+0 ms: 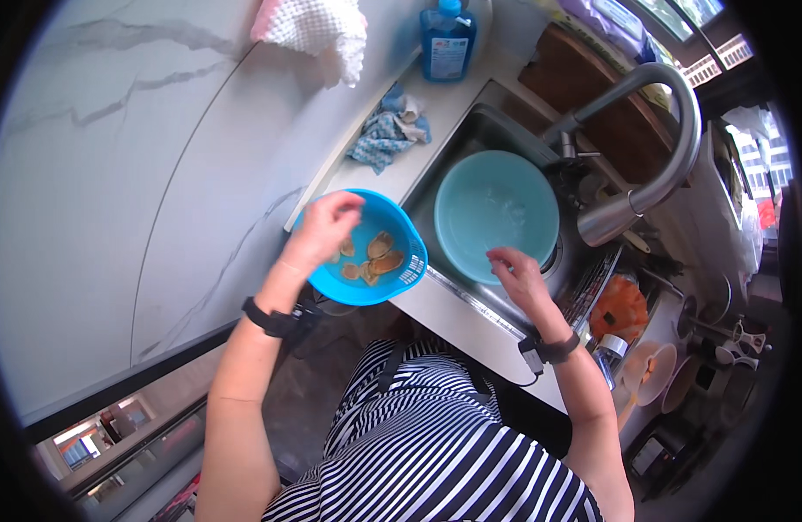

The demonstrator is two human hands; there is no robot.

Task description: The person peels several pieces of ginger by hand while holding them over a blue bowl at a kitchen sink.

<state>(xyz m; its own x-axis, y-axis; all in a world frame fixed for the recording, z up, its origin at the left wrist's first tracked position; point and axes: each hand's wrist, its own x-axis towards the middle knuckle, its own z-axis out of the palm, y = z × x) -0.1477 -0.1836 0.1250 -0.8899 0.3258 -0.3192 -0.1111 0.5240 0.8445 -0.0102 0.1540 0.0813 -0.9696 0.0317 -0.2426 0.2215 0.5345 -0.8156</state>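
My left hand (328, 225) is over the left side of a bright blue plastic basin (407, 225) with slots at its right end. Its fingers are curled and blurred, so a small thing in them could be hidden. Several flat, tan-brown oval pieces, perhaps abalone meat (380, 245), lie on the basin's bottom. My right hand (520, 277) is at the near rim of a round pale-teal basin (460, 228), its fingertips bent close together. I see nothing clearly held there. Clear water seems to be in the teal basin, which sits inside a steel sink (433, 196).
A gooseneck faucet (685, 130) arches at the sink's right. Behind the blue basin lies a crumpled blue-and-white cloth (388, 130); a blue soap bottle (448, 46) stands farther back. To the right are a wire rack (593, 287), an orange bag (619, 307) and a lidded jar (611, 349).
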